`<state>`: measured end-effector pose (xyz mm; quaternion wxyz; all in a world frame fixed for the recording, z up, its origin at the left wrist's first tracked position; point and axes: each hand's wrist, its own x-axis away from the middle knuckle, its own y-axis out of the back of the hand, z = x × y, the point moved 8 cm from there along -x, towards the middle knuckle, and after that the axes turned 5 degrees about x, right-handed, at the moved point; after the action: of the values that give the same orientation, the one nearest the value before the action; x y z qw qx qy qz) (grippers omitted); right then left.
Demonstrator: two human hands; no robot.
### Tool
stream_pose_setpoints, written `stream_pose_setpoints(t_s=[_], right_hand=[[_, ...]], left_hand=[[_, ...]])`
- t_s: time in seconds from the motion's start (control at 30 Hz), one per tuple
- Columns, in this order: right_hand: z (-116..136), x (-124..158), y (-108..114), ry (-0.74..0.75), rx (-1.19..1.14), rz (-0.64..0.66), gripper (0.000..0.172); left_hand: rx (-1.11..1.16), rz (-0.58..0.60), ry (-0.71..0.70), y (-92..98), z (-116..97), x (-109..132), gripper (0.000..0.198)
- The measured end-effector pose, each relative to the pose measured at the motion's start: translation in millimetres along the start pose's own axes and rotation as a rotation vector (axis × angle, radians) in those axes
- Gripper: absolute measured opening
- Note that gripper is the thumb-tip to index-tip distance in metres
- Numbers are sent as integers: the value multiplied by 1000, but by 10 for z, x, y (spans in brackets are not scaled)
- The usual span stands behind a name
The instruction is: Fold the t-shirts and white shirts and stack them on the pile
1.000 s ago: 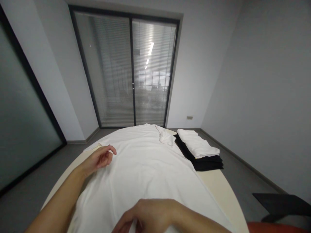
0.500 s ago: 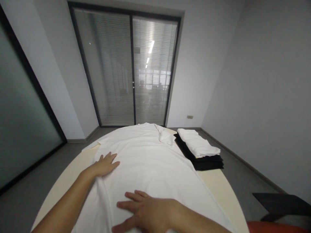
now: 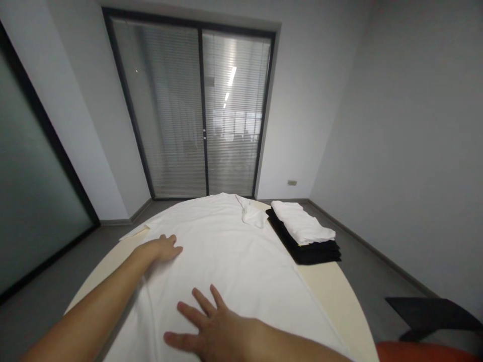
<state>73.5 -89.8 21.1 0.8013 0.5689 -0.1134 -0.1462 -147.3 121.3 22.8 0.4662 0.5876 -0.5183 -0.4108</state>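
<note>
A white T-shirt (image 3: 234,261) lies spread over the table, its far end at the table's back edge. One sleeve at the far right is bunched up, while the left sleeve hangs toward the left rim. My left hand (image 3: 166,248) rests at the shirt's left side, fingers apart and holding nothing. Nearer to me, my right hand (image 3: 215,324) is over the middle of the shirt with its fingers spread wide. Whether the right palm touches the cloth, I cannot tell.
Folded black clothes (image 3: 317,253) with a folded white garment (image 3: 302,223) on top sit at the table's right. The round cream table (image 3: 339,286) has a curved edge. A chair with a black armrest (image 3: 433,311) and red seat stands at lower right.
My right hand has spread its fingers wider and shifted slightly left. My left hand has moved a little, its fingers drawn in somewhat. The view has shifted slightly; the shirt stays spread.
</note>
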Motion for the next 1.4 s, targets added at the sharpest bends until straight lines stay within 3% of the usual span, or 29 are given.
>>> stream_pose_setpoints(t_s=[0.1, 0.2, 0.33, 0.5, 0.67, 0.8, 0.9, 1.03, 1.17, 1.3, 1.4], right_hand=[[21, -101, -212, -48, 59, 29, 55], [58, -139, -189, -49, 106, 42, 58], [52, -183, 219, 115, 175, 1, 57], [-312, -197, 649, 265, 174, -184, 39], [-814, 43, 768, 52, 3, -352, 37], [-981, 289, 827, -120, 14, -425, 36], [-1006, 395, 856, -193, 7, -483, 37], [-931, 444, 804, -208, -5, -477, 37], [-840, 504, 655, -281, -13, -380, 51], [-694, 573, 505, -350, -34, -275, 65], [-573, 599, 447, -362, -42, -211, 74]], left_hand=[[-33, 55, 74, -37, -87, -38, 67], [-53, 11, 101, -61, -224, 48, 64], [-75, -101, 106, -113, -330, 206, 59], [-31, -206, 87, -128, -298, 270, 60], [156, -369, -54, 123, -277, 402, 56], [214, -471, -66, 242, -137, 539, 55], [166, -401, -17, 117, -45, 591, 57], [21, -206, 115, -93, -24, 693, 62], [-103, -92, 166, -28, -156, 776, 56], [-154, -139, 119, 93, -338, 725, 60], [-119, -188, 11, -7, -474, 678, 62]])
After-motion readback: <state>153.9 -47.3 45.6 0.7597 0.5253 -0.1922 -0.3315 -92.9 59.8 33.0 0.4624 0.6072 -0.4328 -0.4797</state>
